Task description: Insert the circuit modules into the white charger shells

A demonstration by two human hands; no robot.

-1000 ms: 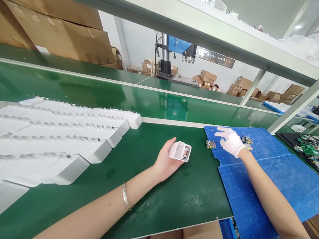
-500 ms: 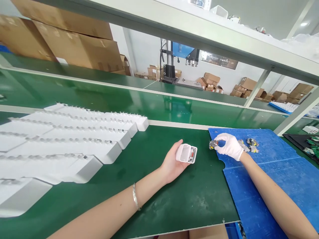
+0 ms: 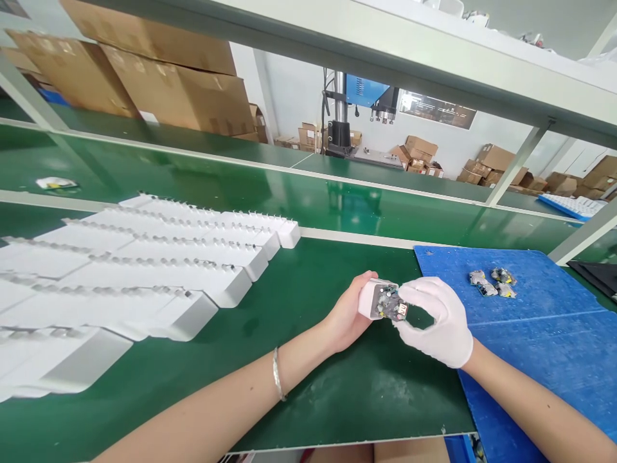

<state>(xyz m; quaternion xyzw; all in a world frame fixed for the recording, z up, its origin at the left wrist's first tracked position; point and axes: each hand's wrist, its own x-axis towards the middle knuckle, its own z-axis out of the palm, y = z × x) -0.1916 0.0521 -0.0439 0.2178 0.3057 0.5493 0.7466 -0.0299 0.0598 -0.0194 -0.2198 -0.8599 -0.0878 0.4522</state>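
My bare left hand (image 3: 344, 318) is closed round a small white plastic charger housing (image 3: 367, 299) above the green bench. In my gloved right hand (image 3: 436, 318), thumb and fingertips pinch a small circuit board (image 3: 391, 303) packed with parts, with a metal port at its edge. The board is at the open side of the housing, overlapping it; whether it sits inside I cannot tell. Several similar circuit boards (image 3: 492, 284) lie on the blue sheet (image 3: 530, 347) to the right.
Rows of white blocks (image 3: 168, 283) with small metal pieces along their edges fill the bench's left side. A white shelf beam (image 3: 337, 38) crosses overhead. Behind stand cardboard boxes (image 3: 183, 96) and a blue-headed press (image 3: 341, 109).
My right hand has come left from the blue sheet's edge, bringing the circuit board to the housing. The left hand still holds the housing, now turned. The view has shifted slightly left.
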